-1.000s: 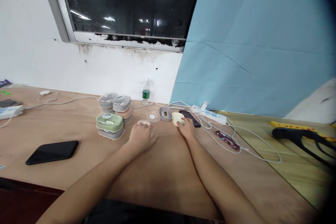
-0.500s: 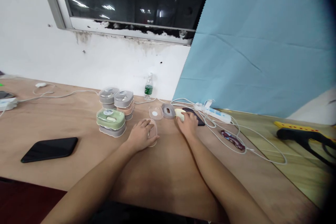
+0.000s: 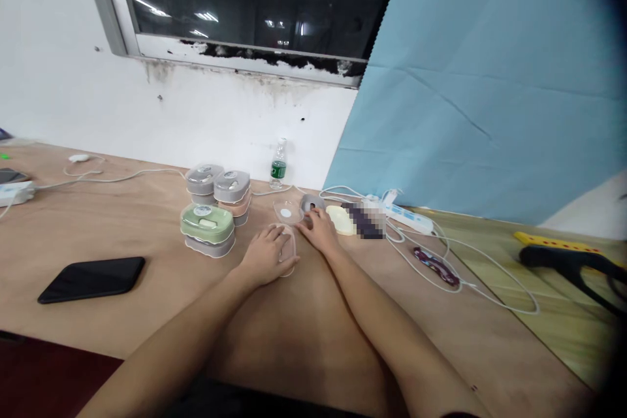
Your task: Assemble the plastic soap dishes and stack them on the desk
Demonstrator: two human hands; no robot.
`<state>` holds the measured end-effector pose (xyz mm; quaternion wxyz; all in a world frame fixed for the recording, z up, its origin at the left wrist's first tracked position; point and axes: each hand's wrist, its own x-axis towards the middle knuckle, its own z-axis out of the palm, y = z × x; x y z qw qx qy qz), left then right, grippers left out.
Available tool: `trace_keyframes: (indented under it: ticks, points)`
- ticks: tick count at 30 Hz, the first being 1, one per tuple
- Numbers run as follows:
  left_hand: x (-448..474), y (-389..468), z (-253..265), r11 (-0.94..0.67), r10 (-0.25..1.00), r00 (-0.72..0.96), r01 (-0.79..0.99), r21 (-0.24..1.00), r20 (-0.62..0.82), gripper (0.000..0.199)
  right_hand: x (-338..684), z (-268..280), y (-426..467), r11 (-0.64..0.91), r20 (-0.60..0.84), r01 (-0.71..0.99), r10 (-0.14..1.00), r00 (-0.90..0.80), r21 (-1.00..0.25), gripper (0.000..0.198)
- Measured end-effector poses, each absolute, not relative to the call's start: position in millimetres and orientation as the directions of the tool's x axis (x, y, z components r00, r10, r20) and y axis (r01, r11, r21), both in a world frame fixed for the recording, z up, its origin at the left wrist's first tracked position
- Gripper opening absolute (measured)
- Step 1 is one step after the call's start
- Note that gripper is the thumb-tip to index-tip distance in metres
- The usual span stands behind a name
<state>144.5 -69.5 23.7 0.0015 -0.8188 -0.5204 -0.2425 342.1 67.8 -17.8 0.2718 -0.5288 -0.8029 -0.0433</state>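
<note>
My left hand (image 3: 266, 255) rests over a pink soap-box part (image 3: 289, 248), fingers along its far side and thumb at its near side, holding it on the table. Just right of it is my right hand (image 3: 319, 230), its fingers apart, with fingertips by the near edge of a grey soap-box part with a slot (image 3: 308, 201). Whether they touch the grey part cannot be made out. A clear lid with a white round label (image 3: 287, 212) lies behind both hands. To the right lies a pale yellow soap-box part (image 3: 341, 220).
Stacked soap boxes, a green-lidded one (image 3: 206, 225) in front and a grey one (image 3: 232, 186) behind, stand left. A water bottle (image 3: 278, 166) is by the wall. A phone (image 3: 93, 279), a power strip (image 3: 409, 215), loose white cables and a maroon patterned object (image 3: 435, 266) lie around.
My right hand has left the yellow part and moved left to the grey part. The clear lid has shifted slightly left. My left hand stays on the pink part.
</note>
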Motion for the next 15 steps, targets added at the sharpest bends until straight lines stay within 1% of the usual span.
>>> trace_keyframes:
  ticks: [4, 10, 15]
  points:
    - [145, -69, 23, -0.463, 0.848, 0.342, 0.850, 0.251, 0.405, 0.056, 342, -15, 64, 0.448, 0.537, 0.872, 0.794, -0.285, -0.199, 0.048]
    - [144, -71, 26, -0.470, 0.850, 0.348, 0.840, 0.270, 0.396, 0.056, 344, -13, 58, 0.513, 0.539, 0.845, 0.759, -0.365, -0.151, 0.036]
    - [144, -73, 28, -0.471, 0.856, 0.347, 0.830, 0.300, 0.382, 0.057, 344, -14, 56, 0.547, 0.567, 0.824, 0.729, -0.382, -0.148, 0.039]
